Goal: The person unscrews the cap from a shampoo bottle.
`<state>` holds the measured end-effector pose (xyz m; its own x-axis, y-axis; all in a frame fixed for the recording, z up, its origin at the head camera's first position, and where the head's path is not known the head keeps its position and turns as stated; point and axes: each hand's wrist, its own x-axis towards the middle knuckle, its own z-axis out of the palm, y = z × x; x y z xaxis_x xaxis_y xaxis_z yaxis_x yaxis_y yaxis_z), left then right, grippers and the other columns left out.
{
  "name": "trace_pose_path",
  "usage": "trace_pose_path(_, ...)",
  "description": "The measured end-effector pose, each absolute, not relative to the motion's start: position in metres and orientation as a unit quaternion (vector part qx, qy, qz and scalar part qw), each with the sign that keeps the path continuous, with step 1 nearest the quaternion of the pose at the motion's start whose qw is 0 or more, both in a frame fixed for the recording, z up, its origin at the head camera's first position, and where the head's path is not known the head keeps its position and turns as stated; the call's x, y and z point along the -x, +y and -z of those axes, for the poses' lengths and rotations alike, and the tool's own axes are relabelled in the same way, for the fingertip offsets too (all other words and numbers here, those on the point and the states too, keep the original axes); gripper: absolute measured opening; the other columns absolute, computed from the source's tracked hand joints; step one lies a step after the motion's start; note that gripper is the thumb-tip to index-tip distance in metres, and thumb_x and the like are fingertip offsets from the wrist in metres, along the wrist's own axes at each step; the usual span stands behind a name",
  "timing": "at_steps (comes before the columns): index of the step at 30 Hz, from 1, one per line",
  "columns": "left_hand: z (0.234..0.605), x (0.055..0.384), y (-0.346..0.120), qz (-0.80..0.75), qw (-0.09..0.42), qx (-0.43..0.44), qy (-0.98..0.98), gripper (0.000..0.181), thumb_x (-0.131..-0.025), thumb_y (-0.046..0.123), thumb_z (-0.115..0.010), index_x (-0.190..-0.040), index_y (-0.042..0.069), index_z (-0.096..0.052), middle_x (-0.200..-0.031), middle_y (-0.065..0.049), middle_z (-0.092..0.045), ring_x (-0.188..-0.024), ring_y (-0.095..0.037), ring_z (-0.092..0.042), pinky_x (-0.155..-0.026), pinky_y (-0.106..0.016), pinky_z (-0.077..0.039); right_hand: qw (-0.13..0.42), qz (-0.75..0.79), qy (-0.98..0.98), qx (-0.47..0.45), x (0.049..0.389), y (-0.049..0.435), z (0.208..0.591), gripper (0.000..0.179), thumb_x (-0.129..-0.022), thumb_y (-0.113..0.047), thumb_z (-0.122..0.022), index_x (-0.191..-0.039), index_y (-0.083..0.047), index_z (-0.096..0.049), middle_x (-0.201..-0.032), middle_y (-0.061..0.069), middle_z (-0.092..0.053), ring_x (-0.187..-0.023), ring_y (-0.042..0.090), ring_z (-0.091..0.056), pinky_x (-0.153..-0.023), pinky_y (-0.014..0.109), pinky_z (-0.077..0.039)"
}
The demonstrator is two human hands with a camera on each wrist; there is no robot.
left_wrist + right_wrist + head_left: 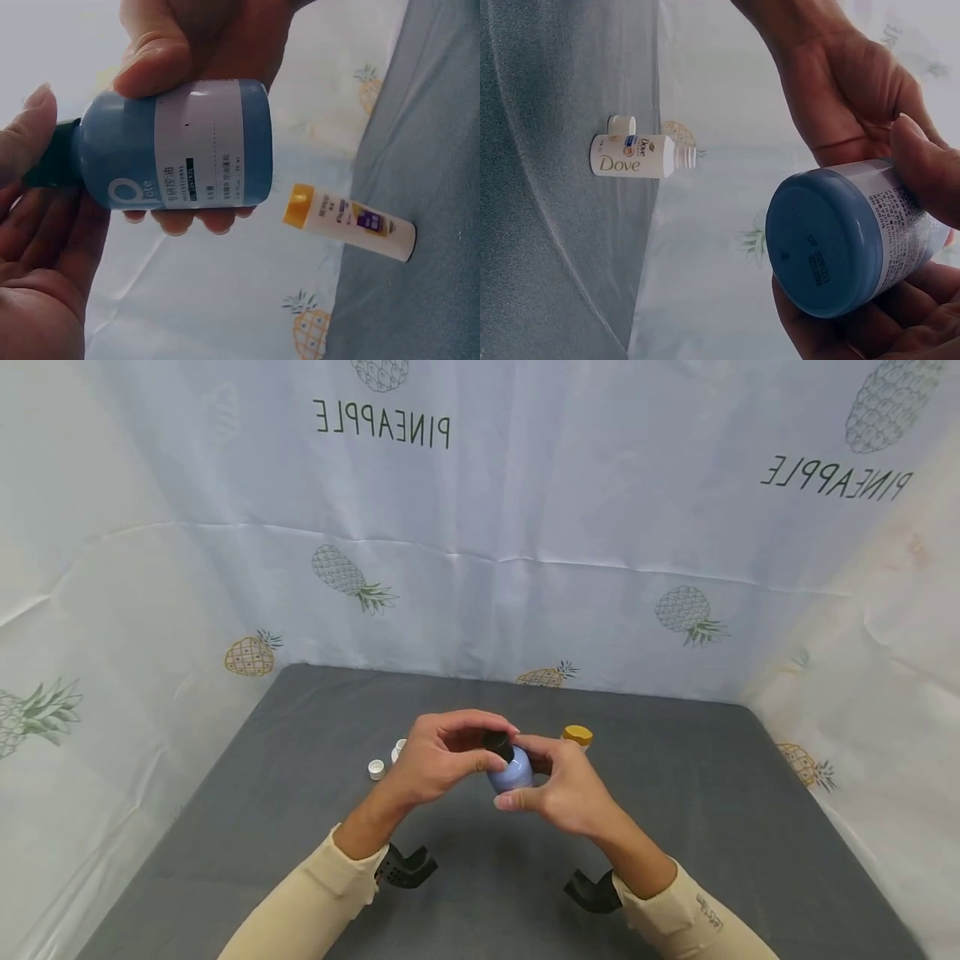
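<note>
A small blue bottle [515, 772] with a dark cap [497, 742] is held between both hands above the table. My left hand [438, 758] pinches the cap with thumb and fingertips. Around the blue body curl the thumb and fingers of my right hand [566, 785]. In the left wrist view the bottle [135, 150] lies sideways, its white label facing the camera and the cap [56, 157] at its left end. The right wrist view shows its flat blue base [817, 247], with small print on it.
On the table [315, 860], right of the hands, stands a white bottle with a yellow cap [577, 735], seen whole in the left wrist view [360, 225]. A white Dove bottle [630, 156] without its cap stands left, beside a loose white cap [377, 769]. Pineapple-print curtains [495, 610] surround the table.
</note>
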<state>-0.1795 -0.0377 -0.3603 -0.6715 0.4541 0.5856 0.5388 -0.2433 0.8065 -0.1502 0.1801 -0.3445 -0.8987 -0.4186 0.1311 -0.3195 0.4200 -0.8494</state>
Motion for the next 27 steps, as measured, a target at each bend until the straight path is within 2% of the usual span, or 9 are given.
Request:
trace_pose_path(6, 0.3580, 0.1818, -0.0402, 0.674, -0.001, 0.451, -0.585, 0.039, -0.094, -0.007, -0.071, -0.130, -0.017, -0.060, -0.132, -0.039, -0.061, -0.122, -0.016, -0.070, -0.106, -0.035, -0.057, 0.056, 0.496, 0.839, 0.218, 0.1513, 0.1822, 0.3442, 0.074, -0.080, -0.014, -0.091, -0.145, 0.002, -0.058, -0.134, 0.017, -0.070, -0.106, 0.026, -0.075, -0.088, 0.042, -0.064)
trace_pose_path(10, 0.3570, 0.1816, -0.0398, 0.661, 0.005, 0.442, -0.607, 0.036, -0.093, -0.008, -0.071, -0.129, -0.013, -0.064, -0.125, -0.035, -0.067, -0.114, -0.013, -0.072, -0.100, -0.032, -0.060, 0.058, 0.494, 0.838, 0.223, 0.1513, 0.1840, 0.3431, 0.075, -0.080, -0.015, -0.091, -0.144, 0.003, -0.058, -0.134, 0.018, -0.070, -0.107, 0.027, -0.075, -0.088, 0.044, -0.064)
trace_pose_path(15, 0.3567, 0.1800, -0.0357, 0.673, 0.025, 0.411, -0.615, 0.035, -0.087, -0.010, -0.077, -0.121, -0.012, -0.067, -0.117, -0.035, -0.068, -0.105, -0.012, -0.073, -0.095, -0.033, -0.063, 0.052, 0.487, 0.845, 0.212, 0.1511, 0.1847, 0.3426, 0.078, -0.079, -0.016, -0.092, -0.145, 0.005, -0.057, -0.138, 0.019, -0.067, -0.108, 0.028, -0.075, -0.088, 0.038, -0.064)
trace_pose_path(18, 0.3560, 0.1789, -0.0342, 0.679, 0.021, 0.396, -0.618, 0.038, -0.086, -0.007, -0.079, -0.122, -0.009, -0.066, -0.118, -0.032, -0.067, -0.107, -0.012, -0.072, -0.099, -0.032, -0.061, 0.053, 0.490, 0.845, 0.206, 0.1511, 0.1848, 0.3429, 0.078, -0.079, -0.016, -0.092, -0.145, 0.005, -0.056, -0.141, 0.020, -0.066, -0.109, 0.029, -0.074, -0.087, 0.035, -0.064)
trace_pose_path(21, 0.3549, 0.1788, -0.0349, 0.677, 0.007, 0.412, -0.609, 0.042, -0.090, -0.004, -0.077, -0.130, -0.008, -0.063, -0.127, -0.032, -0.065, -0.116, -0.014, -0.070, -0.105, -0.033, -0.058, 0.055, 0.495, 0.842, 0.209, 0.1517, 0.1850, 0.3438, 0.076, -0.079, -0.016, -0.092, -0.145, 0.002, -0.058, -0.138, 0.018, -0.068, -0.107, 0.027, -0.074, -0.086, 0.036, -0.064)
trace_pose_path(24, 0.3546, 0.1808, -0.0355, 0.676, -0.002, 0.449, -0.585, 0.044, -0.095, -0.006, -0.070, -0.135, -0.015, -0.057, -0.133, -0.039, -0.060, -0.124, -0.014, -0.068, -0.109, -0.034, -0.055, 0.055, 0.497, 0.839, 0.216, 0.1524, 0.1855, 0.3447, 0.075, -0.080, -0.016, -0.092, -0.145, 0.001, -0.059, -0.135, 0.016, -0.070, -0.106, 0.026, -0.074, -0.087, 0.037, -0.064)
trace_pose_path(27, 0.3554, 0.1819, -0.0355, 0.672, 0.008, 0.456, -0.584, 0.041, -0.094, -0.007, -0.070, -0.132, -0.017, -0.058, -0.127, -0.042, -0.062, -0.120, -0.010, -0.070, -0.105, -0.032, -0.057, 0.055, 0.498, 0.837, 0.221, 0.1520, 0.1857, 0.3445, 0.076, -0.079, -0.016, -0.092, -0.145, 0.002, -0.058, -0.137, 0.017, -0.069, -0.108, 0.027, -0.075, -0.088, 0.040, -0.064)
